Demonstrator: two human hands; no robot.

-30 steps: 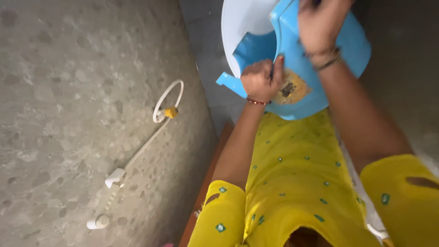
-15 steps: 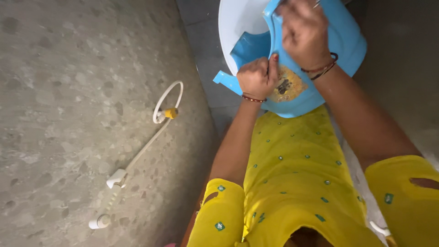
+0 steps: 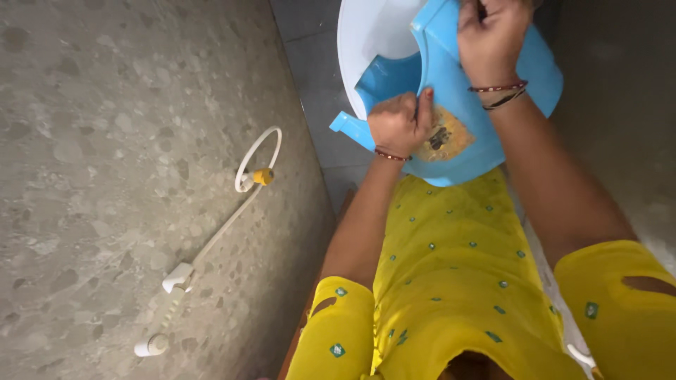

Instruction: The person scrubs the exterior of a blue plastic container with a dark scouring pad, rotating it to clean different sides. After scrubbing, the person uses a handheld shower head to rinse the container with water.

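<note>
Grey speckled stone wall (image 3: 105, 141) fills the whole left side, and a white hose (image 3: 239, 200) with a yellow fitting (image 3: 263, 176) hangs along it down to a white spray handle (image 3: 163, 309). Between this wall and the person in the yellow dress (image 3: 451, 267) there is only a narrow dark strip of floor (image 3: 310, 77), so the room on the left is small. On the right side a dim grey surface is close too.

At the top a blue plastic seat (image 3: 451, 84) stands tilted against a white bowl (image 3: 370, 35), and it covers most of the bowl's opening; its lower rim is just above the dress. A yellow-brown sticker (image 3: 442, 137) is on the blue surface.

The left hand (image 3: 401, 123) is closed into a fist at the seat's left edge, with the fingers (image 3: 394, 112) curled tight together and the thumb lying on the blue plastic beside the sticker. The right hand (image 3: 493, 35) is at the upper part of the seat, with fingers bent and pressed together over its top edge; whether they pinch something small there, I cannot tell.

Compared with half a second ago, the right hand is higher and more to the right, so more of the blue surface under it is now seen. The left hand has almost the same place.
</note>
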